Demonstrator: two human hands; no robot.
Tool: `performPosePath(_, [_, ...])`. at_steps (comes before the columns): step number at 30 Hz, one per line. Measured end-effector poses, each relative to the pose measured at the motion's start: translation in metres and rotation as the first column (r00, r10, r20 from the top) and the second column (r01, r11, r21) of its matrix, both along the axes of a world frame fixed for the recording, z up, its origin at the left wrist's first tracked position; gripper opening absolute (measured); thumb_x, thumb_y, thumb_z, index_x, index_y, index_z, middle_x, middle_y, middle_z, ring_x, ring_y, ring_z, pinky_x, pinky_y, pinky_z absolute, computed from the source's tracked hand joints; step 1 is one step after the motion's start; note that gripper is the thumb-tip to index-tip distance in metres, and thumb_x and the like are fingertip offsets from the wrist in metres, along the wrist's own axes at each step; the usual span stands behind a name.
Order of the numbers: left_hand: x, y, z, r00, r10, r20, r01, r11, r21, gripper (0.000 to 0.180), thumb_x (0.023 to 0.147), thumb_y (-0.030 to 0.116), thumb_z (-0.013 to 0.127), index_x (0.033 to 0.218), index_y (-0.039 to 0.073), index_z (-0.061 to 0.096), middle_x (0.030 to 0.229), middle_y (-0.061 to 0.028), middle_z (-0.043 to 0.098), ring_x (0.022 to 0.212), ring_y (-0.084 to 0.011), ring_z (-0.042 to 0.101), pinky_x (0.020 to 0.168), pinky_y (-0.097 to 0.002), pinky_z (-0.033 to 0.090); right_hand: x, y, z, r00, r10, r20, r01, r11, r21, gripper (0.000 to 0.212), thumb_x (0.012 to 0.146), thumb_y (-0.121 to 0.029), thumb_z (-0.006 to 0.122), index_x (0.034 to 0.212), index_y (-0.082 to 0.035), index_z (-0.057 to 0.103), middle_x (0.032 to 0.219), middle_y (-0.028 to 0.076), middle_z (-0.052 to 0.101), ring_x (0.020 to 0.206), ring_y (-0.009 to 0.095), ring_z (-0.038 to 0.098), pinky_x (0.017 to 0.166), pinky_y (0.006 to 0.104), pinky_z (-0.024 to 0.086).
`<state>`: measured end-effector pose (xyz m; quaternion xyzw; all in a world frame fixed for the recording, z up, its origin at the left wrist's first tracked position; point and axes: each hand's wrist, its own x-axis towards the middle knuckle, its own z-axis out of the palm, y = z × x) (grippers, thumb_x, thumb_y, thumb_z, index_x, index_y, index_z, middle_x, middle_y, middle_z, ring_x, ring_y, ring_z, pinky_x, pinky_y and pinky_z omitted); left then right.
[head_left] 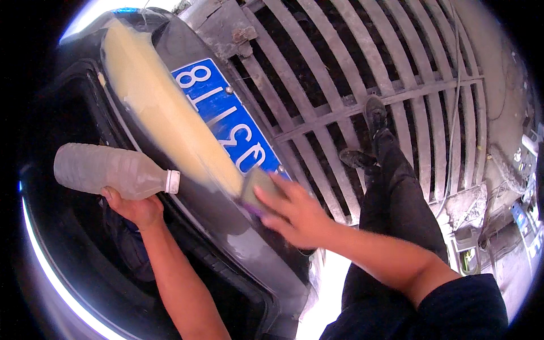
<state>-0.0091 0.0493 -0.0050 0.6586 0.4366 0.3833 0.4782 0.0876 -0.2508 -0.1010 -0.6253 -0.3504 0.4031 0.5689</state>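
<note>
My left hand [136,208] is closed round the underside of a clear plastic bottle [110,170], which lies nearly level with its white cap [173,182] to the right. The bottle is over the dark opening at the car's end. In my right hand [297,218] is a grey-green sanding block [262,191] with a purple edge. It rests against the car panel [226,226], at the near end of a long strip of yellowish body filler [164,119]. The panel around the filler is dark grey, with paler scuffed patches.
Beside the filler a blue license plate [226,116] is bolted to the car. Slatted metal grating [340,62] with dark gaps covers the floor to the right, where my shoes [375,116] stand. A thin hose [455,107] crosses the grating's right side. Equipment [467,243] lies at the right edge.
</note>
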Motion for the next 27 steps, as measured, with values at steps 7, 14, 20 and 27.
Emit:
performPosePath(7, [-0.011,0.008,-0.001,1.0,-0.013,0.01,0.014,1.0,-0.026,0.059,0.102,0.049,0.041,0.144,0.008,0.038,0.133,-0.0129,0.055,0.12,-0.0321,0.058,0.105,-0.05,0.047,-0.006,0.003,-0.012,1.0,-0.003,-0.021,0.004,1.0,0.029,0.057,0.091,-0.026,0.066,0.145,-0.021,0.049,0.142,0.032,0.043,0.122,0.047,0.051,0.104,0.0498,0.043])
performPosePath(14, [-0.01,0.011,-0.001,0.996,-0.081,-0.035,0.078,0.994,-0.07,0.062,0.1,0.051,0.043,0.143,0.007,0.039,0.133,-0.0129,0.055,0.119,-0.0312,0.058,0.103,-0.0471,0.048,0.025,0.053,-0.011,0.997,-0.066,0.041,0.067,0.997,-0.041,0.058,0.091,-0.023,0.068,0.146,-0.022,0.049,0.141,0.032,0.044,0.121,0.048,0.051,0.102,0.0513,0.044])
performPosePath(20, [-0.012,0.008,0.0,0.999,-0.041,-0.026,0.04,0.998,-0.043,0.055,0.101,0.044,0.045,0.141,0.006,0.041,0.134,-0.0127,0.055,0.118,-0.0314,0.059,0.101,-0.0468,0.049,-0.003,-0.008,0.002,1.0,0.025,-0.009,-0.024,0.999,0.046,0.056,0.091,-0.026,0.066,0.145,-0.02,0.049,0.139,0.031,0.045,0.117,0.047,0.052,0.1,0.0499,0.045])
performPosePath(27, [-0.002,0.004,-0.004,0.997,-0.072,-0.002,0.072,0.997,0.03,0.056,0.103,0.044,0.043,0.143,0.006,0.038,0.135,-0.0131,0.054,0.119,-0.0311,0.058,0.102,-0.0466,0.049,0.028,0.055,-0.007,0.995,-0.084,0.045,0.086,0.996,-0.034,0.056,0.091,-0.024,0.067,0.144,-0.02,0.05,0.139,0.033,0.045,0.116,0.049,0.054,0.101,0.0515,0.044])
